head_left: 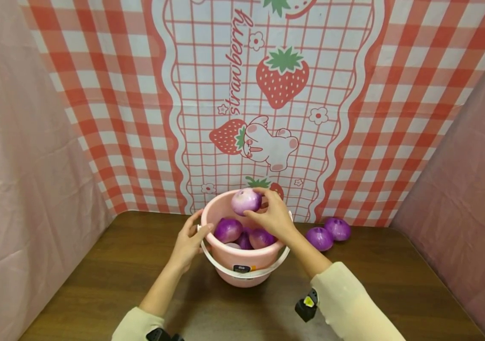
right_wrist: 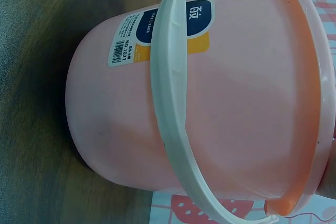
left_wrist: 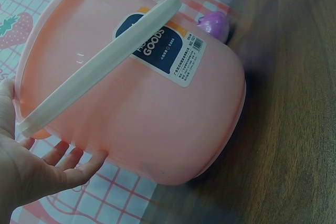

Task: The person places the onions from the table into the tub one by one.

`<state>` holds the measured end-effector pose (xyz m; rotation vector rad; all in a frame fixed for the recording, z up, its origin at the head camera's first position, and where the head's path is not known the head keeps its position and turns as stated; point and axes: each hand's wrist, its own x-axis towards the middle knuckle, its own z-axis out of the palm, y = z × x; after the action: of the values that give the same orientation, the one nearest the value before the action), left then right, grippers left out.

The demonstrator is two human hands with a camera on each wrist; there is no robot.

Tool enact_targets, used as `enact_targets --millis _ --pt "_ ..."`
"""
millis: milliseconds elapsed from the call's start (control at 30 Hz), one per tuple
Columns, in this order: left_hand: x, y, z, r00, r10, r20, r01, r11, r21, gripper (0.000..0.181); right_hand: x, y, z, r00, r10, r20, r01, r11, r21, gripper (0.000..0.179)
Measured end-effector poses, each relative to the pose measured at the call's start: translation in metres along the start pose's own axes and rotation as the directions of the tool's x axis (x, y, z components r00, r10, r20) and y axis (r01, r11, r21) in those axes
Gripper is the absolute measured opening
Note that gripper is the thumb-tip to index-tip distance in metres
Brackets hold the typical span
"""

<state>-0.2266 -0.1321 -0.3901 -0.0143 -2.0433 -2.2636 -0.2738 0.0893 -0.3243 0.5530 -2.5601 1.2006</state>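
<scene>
A pink plastic bucket (head_left: 234, 259) stands on the table with its white handle (head_left: 263, 272) folded down across the front. My left hand (head_left: 188, 242) holds its left rim, thumb over the edge and fingers along the outer wall, as the left wrist view shows. Over the mouth of the bucket, my right hand (head_left: 277, 215) pinches a purple onion (head_left: 244, 201) between thumb and fingers. Several onions lie inside, among them a dark purple onion (head_left: 227, 230) and a paler onion (head_left: 262, 238). The right wrist view shows mostly the bucket wall (right_wrist: 236, 93); the held onion is out of sight there.
Two purple onions, a nearer onion (head_left: 320, 238) and a farther onion (head_left: 338, 229), sit together on the brown wooden table (head_left: 379, 274) right of the bucket. A checked strawberry cloth (head_left: 233, 71) hangs behind, and pink curtains (head_left: 24, 166) flank the table.
</scene>
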Motion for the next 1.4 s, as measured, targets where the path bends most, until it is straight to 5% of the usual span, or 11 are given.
enact_targets --millis 667,1400 --pt "-0.0015 0.0003 0.0003 1.0 0.001 0.004 -0.001 1.0 -0.005 0.056 -0.0018 -0.0002 -0.0003 1.0 -0.001 0.0 0.001 0.999 -0.054 0.057" --pt "0.0005 -0.0006 0.0004 1.0 0.01 0.0 -0.01 1.0 0.008 0.056 -0.0003 0.0051 -0.0095 0.998 -0.039 -0.054 0.041 0.999 0.024 0.043"
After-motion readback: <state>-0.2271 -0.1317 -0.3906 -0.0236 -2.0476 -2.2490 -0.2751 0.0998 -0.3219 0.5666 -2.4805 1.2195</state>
